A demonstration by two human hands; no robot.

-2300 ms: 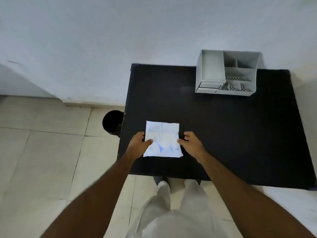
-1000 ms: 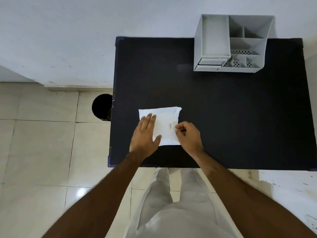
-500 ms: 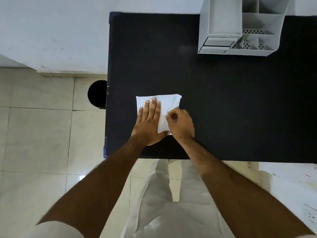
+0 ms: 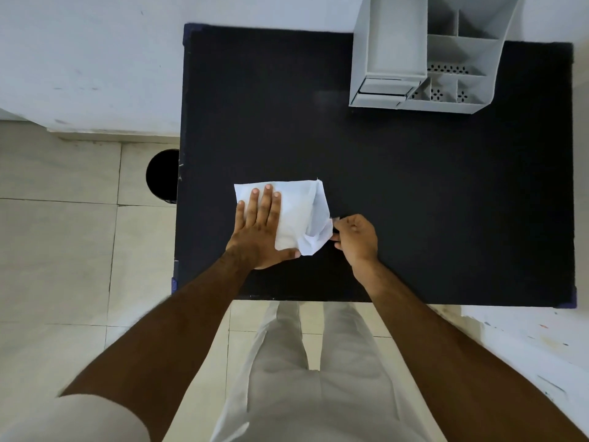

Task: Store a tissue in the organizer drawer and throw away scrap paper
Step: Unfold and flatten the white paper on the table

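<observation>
A white tissue pack (image 4: 298,215) lies on the black table (image 4: 414,193) near its front left. My left hand (image 4: 259,229) rests flat on the pack's left half, fingers spread, pressing it down. My right hand (image 4: 355,239) is just right of the pack, its fingertips pinched on a thin tissue sheet at the pack's lifted right edge. A grey desk organizer (image 4: 424,55) with a small closed drawer (image 4: 384,87) at its front left stands at the table's back right.
A round black bin (image 4: 161,175) stands on the tiled floor by the table's left edge, partly hidden under it. A white wall runs behind the table. My legs are below the table's front edge.
My right hand has moved right, off the pack, pulling its right edge up and out. My left hand stays flat on the pack. The camera view has shifted slightly.
</observation>
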